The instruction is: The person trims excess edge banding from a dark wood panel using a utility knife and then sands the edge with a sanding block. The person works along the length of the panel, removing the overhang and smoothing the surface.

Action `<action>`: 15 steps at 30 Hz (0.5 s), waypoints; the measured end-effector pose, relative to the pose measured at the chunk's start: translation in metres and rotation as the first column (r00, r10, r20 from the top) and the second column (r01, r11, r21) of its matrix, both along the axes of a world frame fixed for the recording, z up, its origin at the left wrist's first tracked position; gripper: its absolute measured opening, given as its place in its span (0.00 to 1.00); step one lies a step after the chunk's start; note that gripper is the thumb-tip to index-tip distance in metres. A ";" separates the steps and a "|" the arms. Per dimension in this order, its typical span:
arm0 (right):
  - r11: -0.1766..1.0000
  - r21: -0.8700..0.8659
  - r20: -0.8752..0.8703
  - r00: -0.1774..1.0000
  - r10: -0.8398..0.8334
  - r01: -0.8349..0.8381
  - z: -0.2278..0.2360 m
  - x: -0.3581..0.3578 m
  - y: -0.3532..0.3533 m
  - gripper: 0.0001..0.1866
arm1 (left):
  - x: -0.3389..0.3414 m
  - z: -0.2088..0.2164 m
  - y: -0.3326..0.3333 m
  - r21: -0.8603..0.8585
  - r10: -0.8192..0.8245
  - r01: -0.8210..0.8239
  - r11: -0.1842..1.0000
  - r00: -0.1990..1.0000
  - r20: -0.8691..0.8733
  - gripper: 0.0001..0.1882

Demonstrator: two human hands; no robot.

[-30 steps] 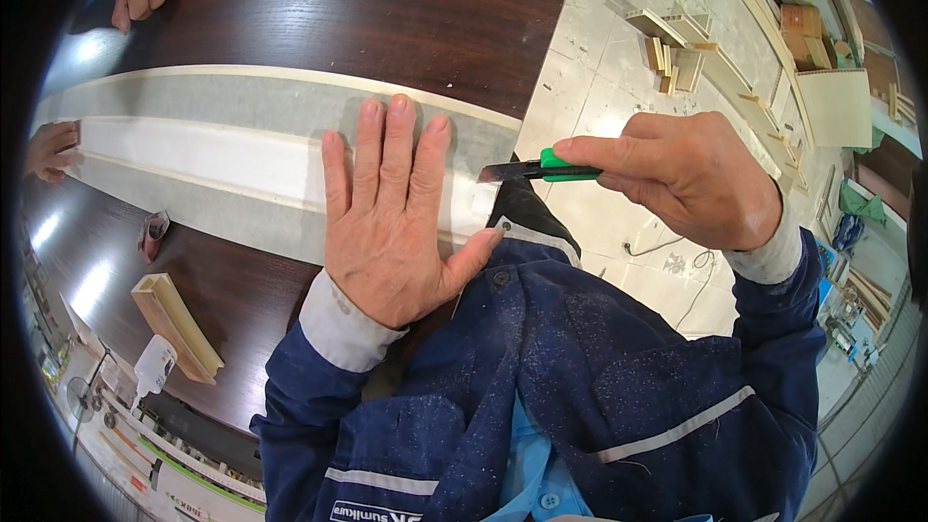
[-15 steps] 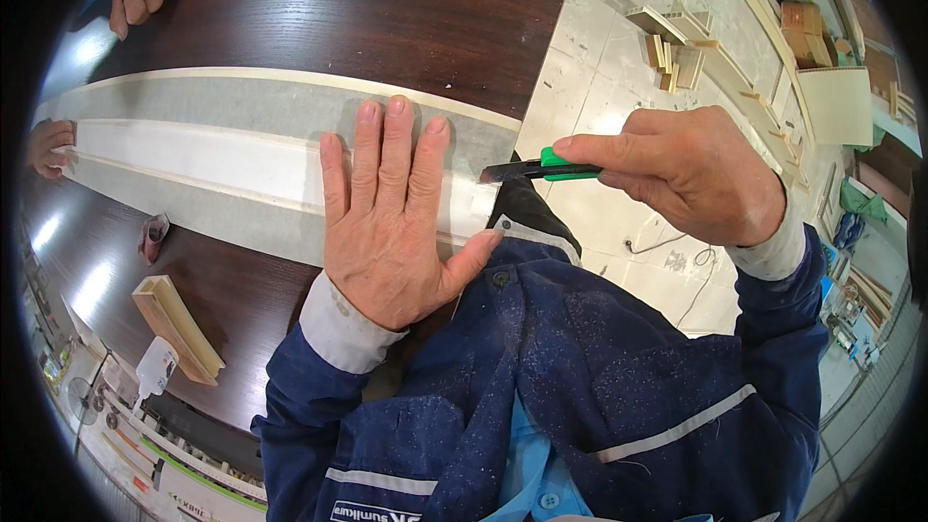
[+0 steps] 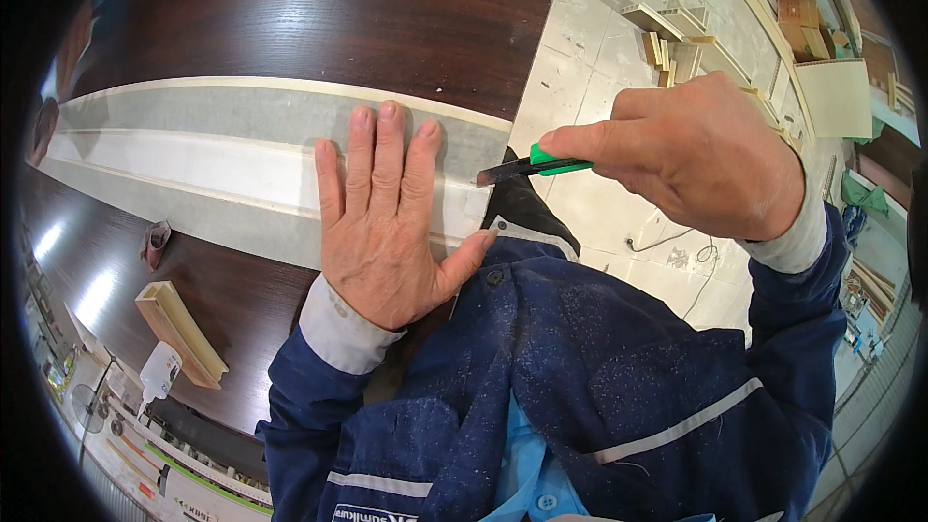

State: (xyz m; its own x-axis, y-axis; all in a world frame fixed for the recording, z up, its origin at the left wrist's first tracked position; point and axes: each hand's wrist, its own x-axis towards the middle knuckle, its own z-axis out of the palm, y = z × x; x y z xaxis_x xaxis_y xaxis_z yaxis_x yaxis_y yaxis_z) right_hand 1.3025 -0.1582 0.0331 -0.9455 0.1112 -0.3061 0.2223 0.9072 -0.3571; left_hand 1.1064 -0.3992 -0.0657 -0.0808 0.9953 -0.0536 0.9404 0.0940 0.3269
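My left hand (image 3: 382, 203) lies flat, fingers stretched out, on a long panel (image 3: 193, 206) with grey bands along both sides and a recessed white strip down its middle. In my right hand (image 3: 701, 159) is a green and black utility knife (image 3: 556, 162), gripped by its handle. Its blade points left and meets the panel's right end, just right of my left fingers. The blade's very tip is hard to make out. At the panel's far left end, another person's hand (image 3: 43, 128) shows dimly by the dark rim of the picture.
The panel rests on a dark brown wood-grain table (image 3: 319, 19). A cream profile offcut (image 3: 179, 333), a white bottle (image 3: 158, 370) and a small reddish-brown piece (image 3: 155, 244) are at the left. Board offcuts (image 3: 681, 53) and a cable (image 3: 662, 244) lie on the tiled floor at right.
My right hand has shifted slightly outward, with the knife still at the panel's end. The other person's hand above the table has drawn away leftward. My left hand stays pressed on the panel.
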 end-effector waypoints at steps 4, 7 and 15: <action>1.000 0.006 0.040 0.999 0.013 -0.013 0.003 -0.005 0.002 0.22 | 0.000 0.000 0.000 -0.008 0.005 -0.005 1.000 1.000 0.000 0.55; 1.000 0.012 0.085 0.996 0.015 -0.016 0.005 -0.007 0.003 0.22 | 0.000 0.000 -0.001 -0.008 0.003 -0.003 1.000 1.000 -0.001 0.55; 1.000 -0.026 0.080 0.997 -0.003 0.005 0.006 -0.006 0.004 0.22 | 0.000 -0.002 -0.001 0.003 0.007 -0.007 1.000 1.000 0.018 0.56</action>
